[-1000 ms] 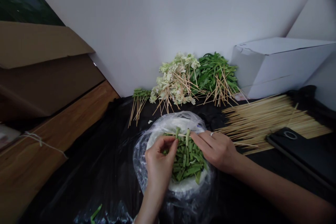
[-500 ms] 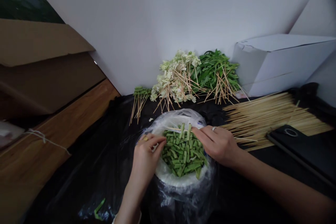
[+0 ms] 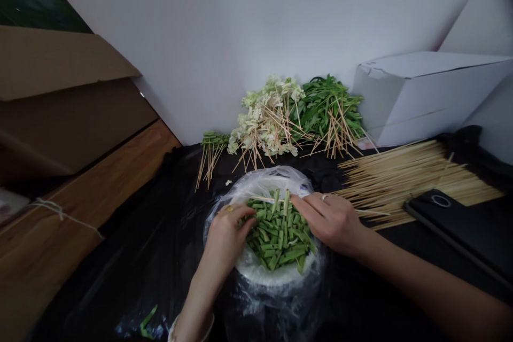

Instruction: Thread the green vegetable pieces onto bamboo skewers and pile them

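Note:
A bowl lined with a clear plastic bag [image 3: 256, 272] stands in front of me, filled with short cut green bean pieces [image 3: 280, 238]. My left hand [image 3: 226, 232] rests on the bowl's left rim, its fingertips pinched on a bean piece in the pile. My right hand [image 3: 331, 220], with a ring on one finger, pinches a thin bamboo skewer [image 3: 264, 199] that lies across the far side of the bowl with two bean pieces threaded upright on it.
Loose bamboo skewers [image 3: 409, 179] lie to the right, beside a black flat case [image 3: 460, 224]. Skewered white cabbage [image 3: 266, 120], leafy greens [image 3: 331, 109] and beans [image 3: 212, 144] lean on the wall. A white box [image 3: 425, 96] and brown cardboard [image 3: 68, 96] flank them. Black plastic sheet [image 3: 160, 246] covers the table.
My left hand moved from the skewer at the bowl's middle down to the left rim and into the bean pile. The right hand kept holding the skewer in place.

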`<state>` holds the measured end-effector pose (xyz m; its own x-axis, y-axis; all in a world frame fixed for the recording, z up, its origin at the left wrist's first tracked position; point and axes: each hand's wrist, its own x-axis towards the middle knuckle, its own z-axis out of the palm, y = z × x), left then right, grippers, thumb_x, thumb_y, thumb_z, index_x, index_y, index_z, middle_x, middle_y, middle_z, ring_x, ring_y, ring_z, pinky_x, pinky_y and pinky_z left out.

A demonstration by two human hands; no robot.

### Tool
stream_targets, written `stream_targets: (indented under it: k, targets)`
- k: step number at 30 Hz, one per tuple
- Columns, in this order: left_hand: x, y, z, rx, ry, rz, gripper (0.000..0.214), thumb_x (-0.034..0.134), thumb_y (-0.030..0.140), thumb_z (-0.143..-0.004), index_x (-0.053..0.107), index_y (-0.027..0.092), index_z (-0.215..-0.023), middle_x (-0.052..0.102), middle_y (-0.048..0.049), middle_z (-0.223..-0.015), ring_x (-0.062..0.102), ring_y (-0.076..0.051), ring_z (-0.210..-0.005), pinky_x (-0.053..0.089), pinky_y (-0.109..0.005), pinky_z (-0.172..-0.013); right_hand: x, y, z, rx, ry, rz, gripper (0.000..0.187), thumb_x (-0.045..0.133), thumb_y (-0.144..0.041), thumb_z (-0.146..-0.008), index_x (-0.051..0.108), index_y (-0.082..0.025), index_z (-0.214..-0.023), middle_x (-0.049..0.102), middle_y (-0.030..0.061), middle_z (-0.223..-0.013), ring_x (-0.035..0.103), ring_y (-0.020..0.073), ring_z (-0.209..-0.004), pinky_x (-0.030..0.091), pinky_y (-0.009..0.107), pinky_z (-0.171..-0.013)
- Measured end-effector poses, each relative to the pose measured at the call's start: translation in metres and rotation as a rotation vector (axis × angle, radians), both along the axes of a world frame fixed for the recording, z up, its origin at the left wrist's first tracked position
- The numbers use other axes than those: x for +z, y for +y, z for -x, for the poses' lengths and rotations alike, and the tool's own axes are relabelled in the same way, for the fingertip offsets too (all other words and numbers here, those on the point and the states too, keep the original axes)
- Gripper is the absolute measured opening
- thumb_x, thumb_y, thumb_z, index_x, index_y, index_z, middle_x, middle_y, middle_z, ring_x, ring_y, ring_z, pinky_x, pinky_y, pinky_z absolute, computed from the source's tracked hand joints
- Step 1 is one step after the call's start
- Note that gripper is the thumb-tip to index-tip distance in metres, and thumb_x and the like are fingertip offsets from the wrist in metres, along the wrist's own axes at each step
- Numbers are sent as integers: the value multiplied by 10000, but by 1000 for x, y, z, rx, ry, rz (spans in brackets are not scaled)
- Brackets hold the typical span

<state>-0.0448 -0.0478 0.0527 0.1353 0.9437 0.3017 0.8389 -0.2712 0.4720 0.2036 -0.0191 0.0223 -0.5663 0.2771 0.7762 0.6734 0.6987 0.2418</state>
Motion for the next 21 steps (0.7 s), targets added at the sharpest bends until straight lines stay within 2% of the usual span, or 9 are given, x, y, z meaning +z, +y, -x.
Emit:
stream_targets:
  k: [4,7,10,12,15,21]
  targets:
    - [-5,-3,0,99,-512,83,161,730,252,-766,795,224,-910,790,-63,-918,724,-239,-849,561,-360,-803,-1,0,0,7,12,12,284,475,-53,-883,628,-76,-1122,622,38,-744,474,149,-622,341,323,-561]
    - [-6,-4,0,198,-781,71,224,788,259,-709,798,219,-930,793,-63,-945,723,-218,-875,561,-332,-827,-1,0,0,18,25,10,291,466,-38,-879,632,-75,-1116,622,37,-739,464,146,-612,336,323,-561]
    - [-4,-4,0,253,-1034,78,254,843,291,-651,803,218,-891,797,-49,-855,710,-155,-748,568,-253,-726,-2,0,0,30,18,10,293,465,-41,-882,628,-65,-1124,626,43,-745,465,151,-614,332,325,-559]
    - [-2,-5,-2,245,-1200,130,284,878,314,-599,805,209,-853,793,-42,-796,691,-119,-674,560,-208,-669,-2,0,0,41,18,15,292,469,-49,-886,622,-61,-1134,628,45,-750,466,153,-614,330,327,-557]
    - [2,-5,-8,209,-1340,204,318,915,308,-530,806,185,-802,785,-38,-745,665,-87,-619,551,-170,-638,-2,-1,0,52,31,14,289,483,-55,-888,615,-59,-1144,625,41,-747,474,152,-617,329,327,-556]
    - [4,-3,-17,190,-1403,235,316,926,272,-512,805,174,-786,783,-35,-747,663,-74,-624,545,-144,-627,-3,-2,0,52,21,36,300,496,-68,-891,601,-65,-1172,620,42,-757,476,157,-615,330,333,-555]
